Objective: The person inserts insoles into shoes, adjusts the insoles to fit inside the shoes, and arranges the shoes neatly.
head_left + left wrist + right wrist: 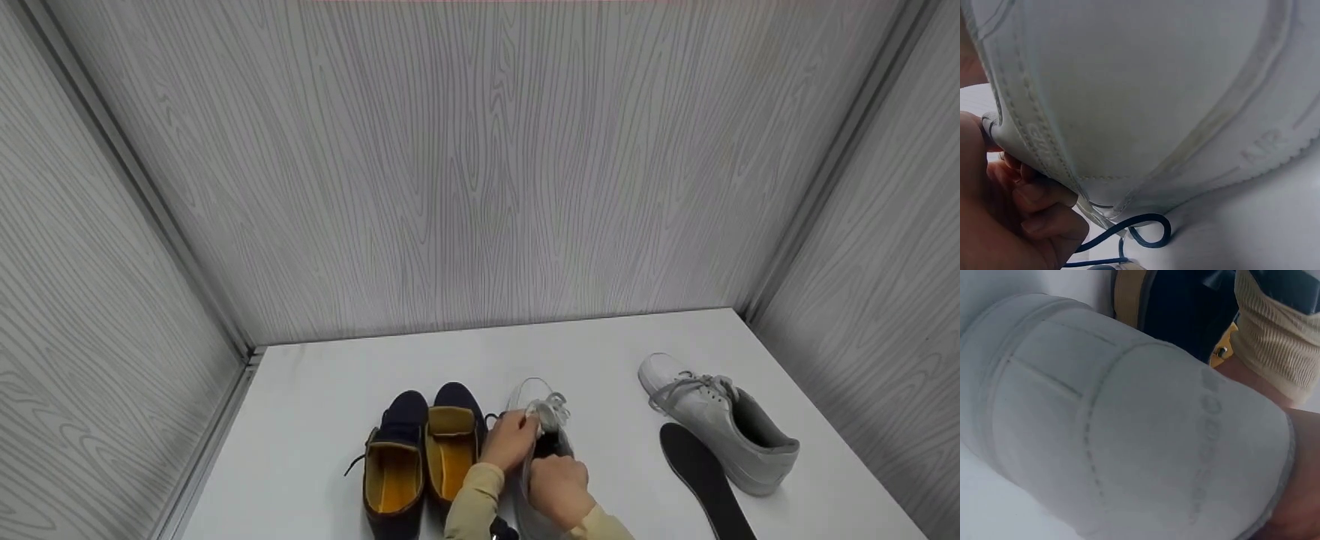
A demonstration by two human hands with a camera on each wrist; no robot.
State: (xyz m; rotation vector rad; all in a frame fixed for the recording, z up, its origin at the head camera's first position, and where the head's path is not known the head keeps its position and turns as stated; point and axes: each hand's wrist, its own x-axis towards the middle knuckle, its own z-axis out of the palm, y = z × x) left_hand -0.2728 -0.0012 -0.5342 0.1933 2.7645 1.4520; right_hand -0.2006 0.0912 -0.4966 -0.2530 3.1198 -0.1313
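A white sneaker with laces stands at the front middle, toe pointing to the back. My left hand grips it by the edge of its opening near the tongue, thumb at the rim and fingers curled, as the left wrist view shows. My right hand reaches down into the opening at the heel side; its fingertips are hidden inside, so I cannot tell what they hold. Something dark shows inside the shoe between the hands. In the right wrist view the white heel fills most of the picture.
Left of the sneaker stands a pair of dark blue loafers with yellow lining, one loafer beside the other. To the right lie a black insole and a second white sneaker. Grey wood-pattern panels enclose the white table.
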